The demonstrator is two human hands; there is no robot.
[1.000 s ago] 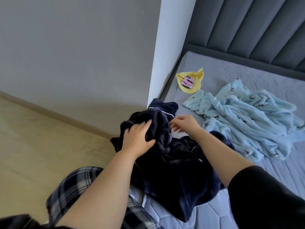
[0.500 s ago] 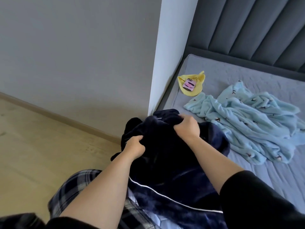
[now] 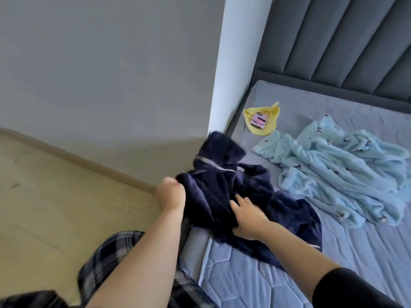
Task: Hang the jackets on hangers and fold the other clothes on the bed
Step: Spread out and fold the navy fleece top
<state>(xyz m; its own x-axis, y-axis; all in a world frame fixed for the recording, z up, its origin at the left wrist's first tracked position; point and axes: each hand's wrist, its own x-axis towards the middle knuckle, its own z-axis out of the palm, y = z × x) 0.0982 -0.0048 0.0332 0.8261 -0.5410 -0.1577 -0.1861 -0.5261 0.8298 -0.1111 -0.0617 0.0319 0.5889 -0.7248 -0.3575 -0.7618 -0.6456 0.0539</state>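
Observation:
A dark navy fleece garment with white piping (image 3: 224, 187) lies crumpled at the near left corner of the bed (image 3: 255, 283). My left hand (image 3: 171, 194) grips its left edge in a fist, just past the mattress side. My right hand (image 3: 246, 216) lies on the middle of the garment with fingers spread and fairly straight. A light blue fleece garment with small dark prints (image 3: 338, 172) lies rumpled farther right on the bed. No hanger shows in the view.
A small yellow cloth (image 3: 268, 127) with a pink phone (image 3: 258, 120) on it lies near the headboard (image 3: 347, 45). A white wall corner (image 3: 233, 70) stands at the bed's left. Wooden floor (image 3: 55, 207) lies left; my plaid trouser leg (image 3: 106, 265) is below.
Both hands held the bunched navy garment up before. Now it lies lower and more spread on the bed; my left hand has pulled its edge left, and my right hand has let go and flattened.

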